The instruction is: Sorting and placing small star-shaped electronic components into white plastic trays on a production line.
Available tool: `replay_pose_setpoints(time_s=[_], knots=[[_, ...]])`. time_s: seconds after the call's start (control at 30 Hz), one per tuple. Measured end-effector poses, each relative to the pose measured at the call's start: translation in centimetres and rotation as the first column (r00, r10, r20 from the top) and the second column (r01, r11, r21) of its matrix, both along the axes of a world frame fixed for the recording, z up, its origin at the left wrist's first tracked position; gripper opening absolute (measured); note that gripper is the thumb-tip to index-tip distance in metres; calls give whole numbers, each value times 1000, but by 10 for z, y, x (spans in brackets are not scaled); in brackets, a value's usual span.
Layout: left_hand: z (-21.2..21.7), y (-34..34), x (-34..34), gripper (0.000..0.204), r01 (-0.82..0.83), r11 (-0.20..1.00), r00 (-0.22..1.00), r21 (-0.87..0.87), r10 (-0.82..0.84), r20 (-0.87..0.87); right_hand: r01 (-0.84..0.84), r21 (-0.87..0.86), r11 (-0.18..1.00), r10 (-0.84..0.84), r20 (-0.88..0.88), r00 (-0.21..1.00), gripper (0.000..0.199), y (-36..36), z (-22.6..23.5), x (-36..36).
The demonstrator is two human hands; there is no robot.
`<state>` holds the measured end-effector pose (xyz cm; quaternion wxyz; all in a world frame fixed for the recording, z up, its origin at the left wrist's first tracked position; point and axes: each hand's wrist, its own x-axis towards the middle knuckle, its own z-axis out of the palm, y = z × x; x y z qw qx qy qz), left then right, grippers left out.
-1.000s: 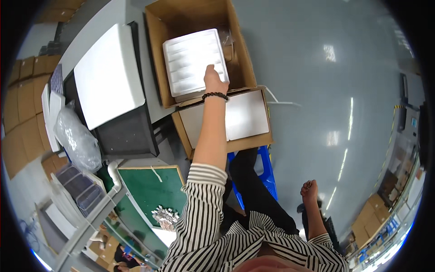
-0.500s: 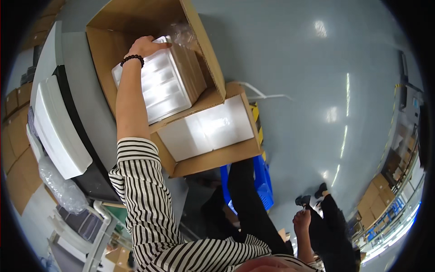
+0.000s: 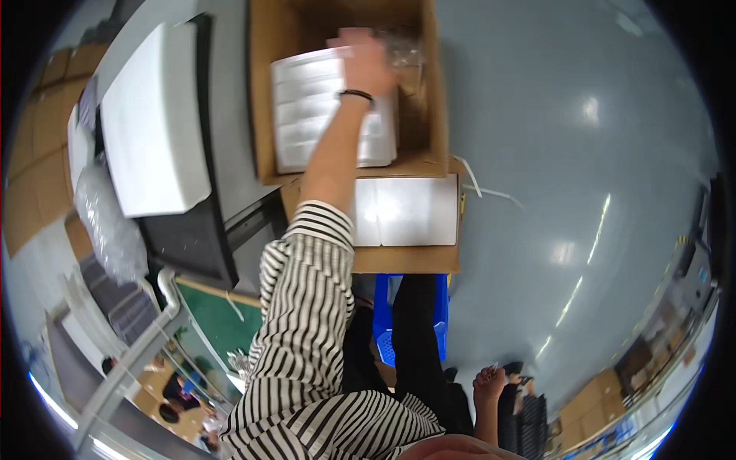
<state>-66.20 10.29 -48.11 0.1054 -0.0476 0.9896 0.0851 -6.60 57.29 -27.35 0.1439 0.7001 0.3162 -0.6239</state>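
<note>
My left hand (image 3: 366, 65) reaches into a tall open cardboard box (image 3: 440, 92), a dark bead bracelet on its wrist. It lies over the upper right corner of a stack of white plastic trays (image 3: 307, 107) with ridged compartments; motion blurs the fingers, so their grip is unclear. Crumpled clear plastic wrap (image 3: 405, 50) sits in the box beside the hand. Down at the lower right, my right hand (image 3: 489, 383) is closed in a fist, away from the box. Something small may be in it, but I cannot make it out.
Below the tall box stands a second open carton (image 3: 406, 259) with white panels (image 3: 406, 211) inside. A blue plastic stool or crate (image 3: 442, 330) is near my legs. To the left are a white slab (image 3: 149, 123) on a black surface, bubble wrap (image 3: 111, 222) and a metal rail (image 3: 126, 376).
The view has turned, and the boxes appear farther right and straighter. My left hand has shifted across the trays from the middle of their top edge to the upper right corner.
</note>
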Motion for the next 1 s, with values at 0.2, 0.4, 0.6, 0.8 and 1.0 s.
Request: replay_pose_setpoints(time_s=[0.2, 0.4, 0.6, 0.8, 1.0], knots=[[1, 30, 63, 39, 399, 800, 914, -447, -386, 124, -95, 71, 993, 100, -66, 993, 20, 39, 9, -1], [57, 71, 102, 37, 32, 980, 917, 195, 49, -397, -223, 89, 971, 237, -211, 948, 19, 7, 41, -98], [236, 134, 378, 22, -394, 501, 618, 770, 765, -181, -782, -119, 612, 483, -726, 489, 16, -153, 104, -247], [413, 63, 668, 18, -808, 295, 433, 510, 885, 172, -936, -186, -299, 374, -925, 64, 23, -380, 223, -268], [443, 148, 909, 40, -573, -575, -784, 584, 593, -184, -352, -9, -936, 89, -973, -211, 30, -535, 390, -18]])
